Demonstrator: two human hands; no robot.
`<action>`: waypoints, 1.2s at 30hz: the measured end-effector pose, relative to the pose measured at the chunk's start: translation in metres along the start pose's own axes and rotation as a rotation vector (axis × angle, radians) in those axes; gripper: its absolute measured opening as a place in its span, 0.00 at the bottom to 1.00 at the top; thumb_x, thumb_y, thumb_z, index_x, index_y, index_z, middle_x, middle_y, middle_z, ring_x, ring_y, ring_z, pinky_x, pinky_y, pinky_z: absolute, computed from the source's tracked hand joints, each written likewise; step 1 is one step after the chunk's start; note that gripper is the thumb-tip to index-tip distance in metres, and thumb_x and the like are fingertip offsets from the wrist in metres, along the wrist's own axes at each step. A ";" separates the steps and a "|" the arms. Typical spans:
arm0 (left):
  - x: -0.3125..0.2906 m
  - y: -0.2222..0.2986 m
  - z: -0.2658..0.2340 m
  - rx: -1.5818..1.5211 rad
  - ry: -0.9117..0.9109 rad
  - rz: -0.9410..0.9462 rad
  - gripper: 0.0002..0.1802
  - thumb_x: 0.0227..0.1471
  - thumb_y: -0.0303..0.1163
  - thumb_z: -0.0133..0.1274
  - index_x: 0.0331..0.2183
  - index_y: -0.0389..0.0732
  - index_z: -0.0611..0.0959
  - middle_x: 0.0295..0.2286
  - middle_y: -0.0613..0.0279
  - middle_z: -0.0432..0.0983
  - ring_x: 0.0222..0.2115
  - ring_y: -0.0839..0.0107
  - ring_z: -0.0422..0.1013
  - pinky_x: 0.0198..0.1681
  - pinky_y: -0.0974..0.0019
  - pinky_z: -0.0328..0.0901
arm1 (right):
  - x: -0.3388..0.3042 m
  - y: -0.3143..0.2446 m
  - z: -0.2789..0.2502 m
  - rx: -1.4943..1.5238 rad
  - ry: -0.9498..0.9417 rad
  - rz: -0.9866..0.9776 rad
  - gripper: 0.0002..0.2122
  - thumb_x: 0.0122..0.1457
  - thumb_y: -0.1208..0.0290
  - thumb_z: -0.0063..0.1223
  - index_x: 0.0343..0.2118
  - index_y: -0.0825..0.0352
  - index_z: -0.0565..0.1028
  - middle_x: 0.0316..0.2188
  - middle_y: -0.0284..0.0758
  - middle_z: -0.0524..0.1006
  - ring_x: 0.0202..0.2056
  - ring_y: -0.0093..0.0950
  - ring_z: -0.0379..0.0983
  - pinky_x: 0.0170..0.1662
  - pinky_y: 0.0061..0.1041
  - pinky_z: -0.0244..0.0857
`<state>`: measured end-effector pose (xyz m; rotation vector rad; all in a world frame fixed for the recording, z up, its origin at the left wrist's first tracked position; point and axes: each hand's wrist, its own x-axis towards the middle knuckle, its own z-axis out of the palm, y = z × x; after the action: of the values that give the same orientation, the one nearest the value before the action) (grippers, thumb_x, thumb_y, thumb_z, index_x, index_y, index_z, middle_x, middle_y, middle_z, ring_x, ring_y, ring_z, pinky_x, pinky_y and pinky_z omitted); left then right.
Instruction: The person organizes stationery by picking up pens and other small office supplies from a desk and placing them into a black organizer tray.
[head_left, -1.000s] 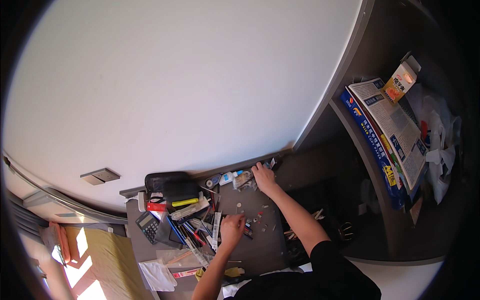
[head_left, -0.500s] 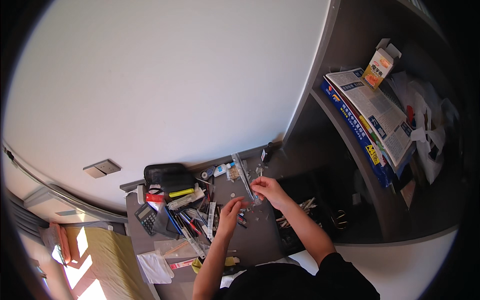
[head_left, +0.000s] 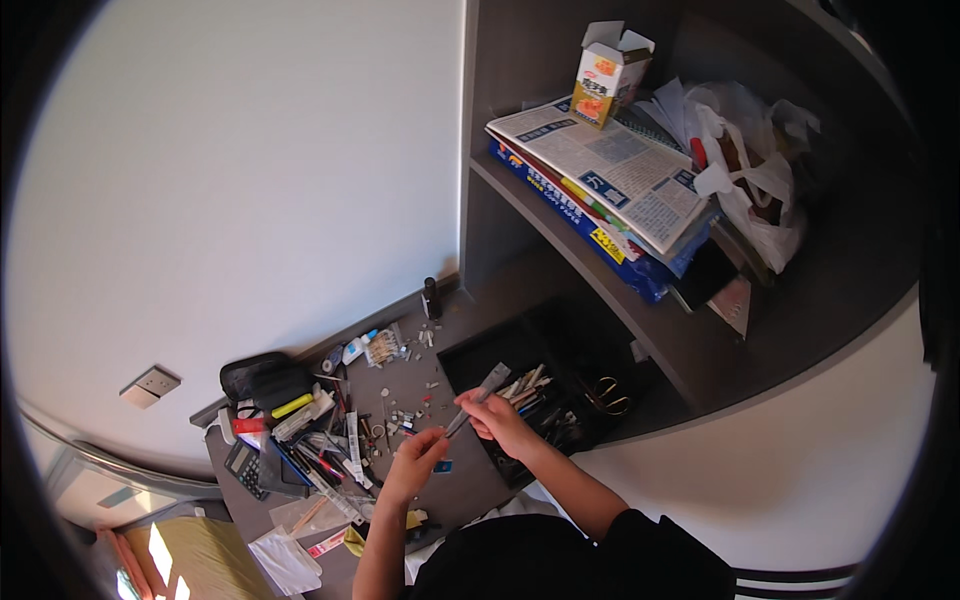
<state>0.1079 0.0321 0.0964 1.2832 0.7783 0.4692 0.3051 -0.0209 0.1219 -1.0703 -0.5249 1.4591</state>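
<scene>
My right hand [head_left: 497, 420] pinches a long, narrow, see-through plastic sleeve [head_left: 493, 378], which slants up and to the right past the fingers. At the sleeve's lower end is my left hand [head_left: 418, 460], its fingers closed on that end. What lies inside the sleeve, if anything, is too small to tell. Just right of the hands sits a black tray [head_left: 462, 362] with several pens [head_left: 530, 388] and gold-handled scissors [head_left: 608, 397]. Small loose bits [head_left: 405, 415] lie on the desk beyond my left hand.
Left on the desk stand a black pouch [head_left: 270, 382], a calculator [head_left: 245, 470] and a heap of pens and rulers [head_left: 325, 455]. A dark bottle [head_left: 430, 300] stands by the wall. The right-hand shelf holds newspapers [head_left: 610, 165], an open box [head_left: 607, 80] and plastic bags [head_left: 755, 180].
The view has swung to the right, so shelf and desk sit further left. The sleeve has tilted from leaning left to leaning right, over the tray's edge, and my left hand has come to its lower end.
</scene>
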 end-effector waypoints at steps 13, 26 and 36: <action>-0.021 -0.030 0.040 -0.031 0.023 -0.049 0.17 0.59 0.33 0.50 0.48 0.36 0.76 0.34 0.63 0.78 0.33 0.77 0.71 0.40 0.72 0.66 | 0.013 -0.017 -0.132 0.298 0.948 -0.458 0.21 0.65 0.55 0.43 0.54 0.66 0.65 0.48 0.38 0.73 0.36 0.26 0.73 0.29 0.20 0.67; -0.030 -0.049 0.037 -0.013 0.063 -0.052 0.17 0.60 0.34 0.48 0.48 0.35 0.76 0.35 0.62 0.78 0.36 0.76 0.72 0.42 0.71 0.67 | 0.052 0.019 -0.161 0.541 0.686 -0.174 0.19 0.65 0.55 0.41 0.50 0.64 0.68 0.35 0.46 0.80 0.18 0.23 0.66 0.19 0.19 0.60; -0.053 -0.081 0.000 0.464 0.314 -0.062 0.12 0.52 0.35 0.56 0.38 0.40 0.82 0.28 0.54 0.80 0.30 0.63 0.77 0.36 0.63 0.70 | -0.009 0.016 -0.084 -0.030 0.473 -0.179 0.12 0.64 0.66 0.44 0.41 0.66 0.77 0.25 0.33 0.77 0.19 0.16 0.67 0.19 0.15 0.59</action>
<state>0.0636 -0.0246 0.0319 1.6290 1.2392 0.4605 0.3661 -0.0544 0.0715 -1.3074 -0.2940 0.9987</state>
